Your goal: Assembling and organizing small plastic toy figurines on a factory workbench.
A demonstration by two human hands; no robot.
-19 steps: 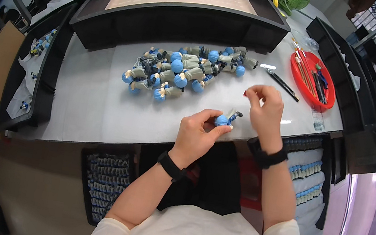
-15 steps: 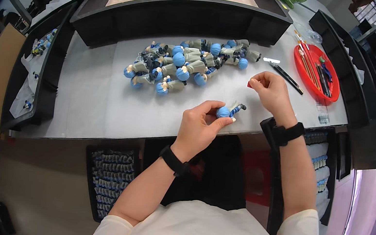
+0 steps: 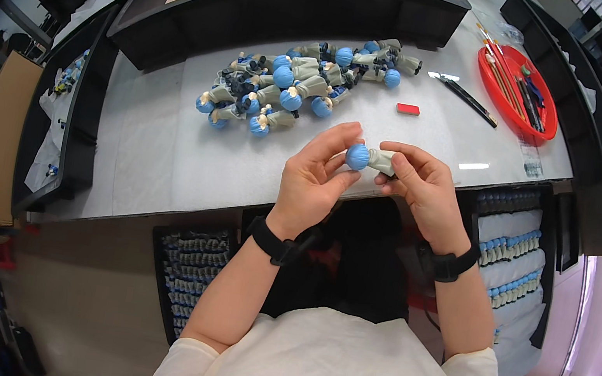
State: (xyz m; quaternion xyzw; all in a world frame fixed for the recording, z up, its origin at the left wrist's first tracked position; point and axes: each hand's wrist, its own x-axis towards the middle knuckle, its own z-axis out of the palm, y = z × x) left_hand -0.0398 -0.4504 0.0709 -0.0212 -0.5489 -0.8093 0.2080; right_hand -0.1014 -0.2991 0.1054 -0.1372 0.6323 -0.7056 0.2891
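the worktable (image 3: 141, 155) spreads in front of the person, with the deep black tray (image 3: 288, 21) set along its far edge, seemingly so that the near surface serves for handling. below the table at the right, figurines stand in rows on white lining (image 3: 519, 305), perhaps spaced to keep them from rubbing. the loose pile of figurines (image 3: 305, 71) lies between the black tray and the hands, within easy reach. to its right, a red oval dish (image 3: 555, 110) keeps paintbrushes (image 3: 496, 73) and other tools from rolling about. the right hand (image 3: 426, 196) pinches the blue-headed figurine (image 3: 380, 161) by its lower body, thumb on top, holding it sideways above the table's near edge, probably for a close view. the left hand (image 3: 309, 189) curls around the head end, perhaps to steady it. a small red block (image 3: 408, 110) lies on the table just beyond the right hand.

the black tray is cut off at the top, its pink liner partly hidden by the front wall. pile members overlap too much to count. whether the left fingers press the head, i cannot tell. the held figurine's legs disappear behind the right hand, and its face is not discernible.
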